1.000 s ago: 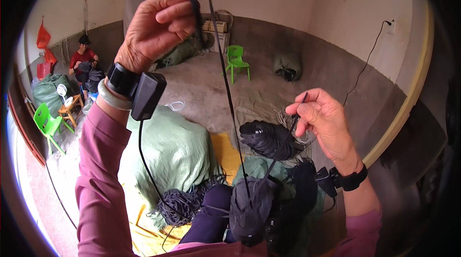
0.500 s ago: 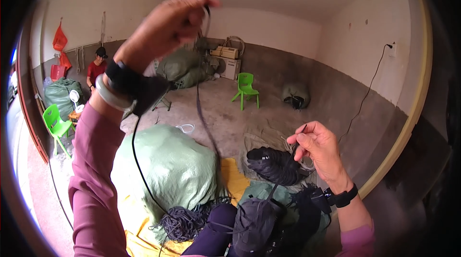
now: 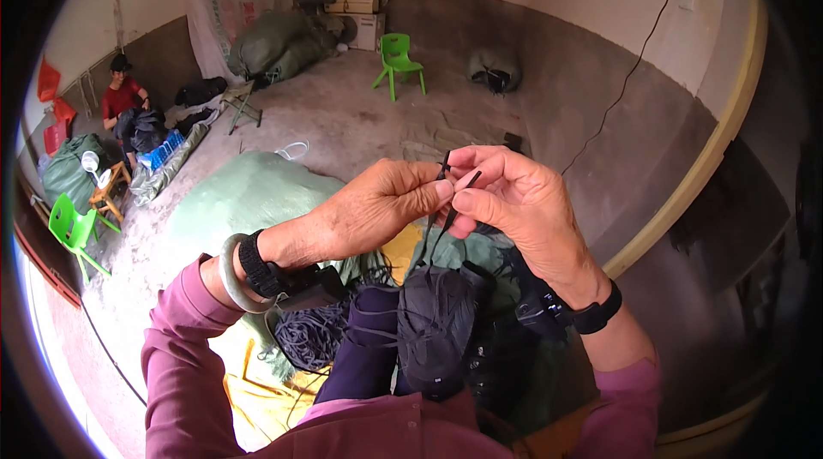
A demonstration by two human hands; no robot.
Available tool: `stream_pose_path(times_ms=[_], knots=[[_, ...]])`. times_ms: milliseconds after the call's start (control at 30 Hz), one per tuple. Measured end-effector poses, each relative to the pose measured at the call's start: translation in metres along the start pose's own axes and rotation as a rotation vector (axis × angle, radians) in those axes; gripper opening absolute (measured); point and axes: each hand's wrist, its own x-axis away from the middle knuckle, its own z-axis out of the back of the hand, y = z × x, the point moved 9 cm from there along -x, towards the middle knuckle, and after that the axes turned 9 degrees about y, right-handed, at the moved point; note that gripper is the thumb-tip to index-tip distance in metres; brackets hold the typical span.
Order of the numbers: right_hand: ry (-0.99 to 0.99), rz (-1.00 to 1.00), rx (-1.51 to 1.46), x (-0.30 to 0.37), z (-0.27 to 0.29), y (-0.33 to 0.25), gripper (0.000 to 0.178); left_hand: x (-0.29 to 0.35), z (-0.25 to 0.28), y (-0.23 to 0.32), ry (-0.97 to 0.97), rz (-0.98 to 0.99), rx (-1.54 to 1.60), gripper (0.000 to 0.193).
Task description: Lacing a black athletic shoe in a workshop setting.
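Observation:
In front of my chest, the two hands have come together. My left hand (image 3: 360, 206) pinches a thin black cord (image 3: 431, 229) between thumb and forefinger, one tip poking up above the fingers. My right hand (image 3: 536, 206) pinches a second dark cord end beside it; the fingertips of both hands nearly touch. Both cords run down toward a dark, baggy fabric thing (image 3: 435, 322) on my lap, possibly a drawstring pouch. Beside my leg is a tangled heap of dark cord (image 3: 310, 335).
A big pale green sack (image 3: 244, 193) stands ahead on the left, with yellow sheeting (image 3: 249, 386) below it. Green chairs (image 3: 396, 60) stand farther off. At the far left a person in a red top (image 3: 120, 99) sits by dark fabric. A wall cable (image 3: 630, 73) hangs at the right.
My left hand has come down from high up, drawing in toward my right hand. My right hand has moved up and inward. The view has tilted downward, showing more of my lap.

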Motion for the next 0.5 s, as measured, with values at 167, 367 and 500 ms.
stream_pose_path(times_ms=[167,367,500], knots=[[0.042,-0.053,-0.073,0.006,0.015,0.026,0.011,-0.006,-0.02,-0.031,-0.115,0.087,-0.029,0.043],[0.002,-0.162,-0.115,0.008,0.026,0.055,0.013,-0.01,-0.031,-0.056,-0.097,0.214,0.095,0.037],[-0.014,-0.292,-0.231,0.013,0.026,0.065,0.014,-0.01,-0.04,-0.068,-0.083,0.158,0.19,0.038]])
